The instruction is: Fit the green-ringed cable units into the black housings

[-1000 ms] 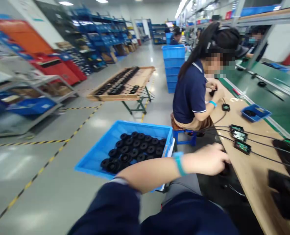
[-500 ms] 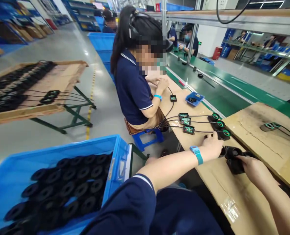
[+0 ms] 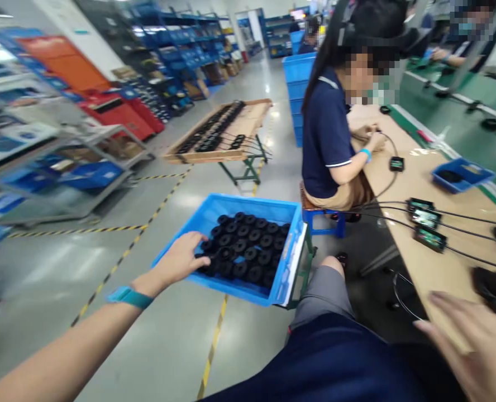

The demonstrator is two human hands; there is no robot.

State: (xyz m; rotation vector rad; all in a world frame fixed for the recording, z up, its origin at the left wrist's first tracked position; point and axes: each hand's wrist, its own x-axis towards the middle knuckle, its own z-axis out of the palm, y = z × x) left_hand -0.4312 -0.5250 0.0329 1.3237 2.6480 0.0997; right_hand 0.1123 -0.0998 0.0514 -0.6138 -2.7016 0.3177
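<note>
My left hand (image 3: pixel 183 258) reaches over the left side of a blue plastic bin (image 3: pixel 290 251), thumb and fingers apart beside the nearest black rings (image 3: pixel 239 245). I see nothing held in it. The rings are thick, round parts with centre holes, laid in rows. My right hand (image 3: pixel 474 335) is blurred at the lower right, its fingers stretched out over the edge of the cardboard-covered bench (image 3: pixel 403 184), with no part in it. Near it lie dark black parts (image 3: pixel 491 287), partly cut off by the frame. Small black boxes with green circuit boards (image 3: pixel 430 239) and cables lie further up.
A co-worker (image 3: pixel 335 123) sits on a blue stool at the bench, hands on a cabled part. A small blue tray (image 3: pixel 461 174) stands on the bench. Behind the bin is a wooden-topped table (image 3: pixel 252 114) with rows of black parts. A shelf cart (image 3: pixel 105 145) stands left.
My view has swung left. My left hand has left the parts on the bench and moved to the bin. My right hand has let go of the black part and drawn back.
</note>
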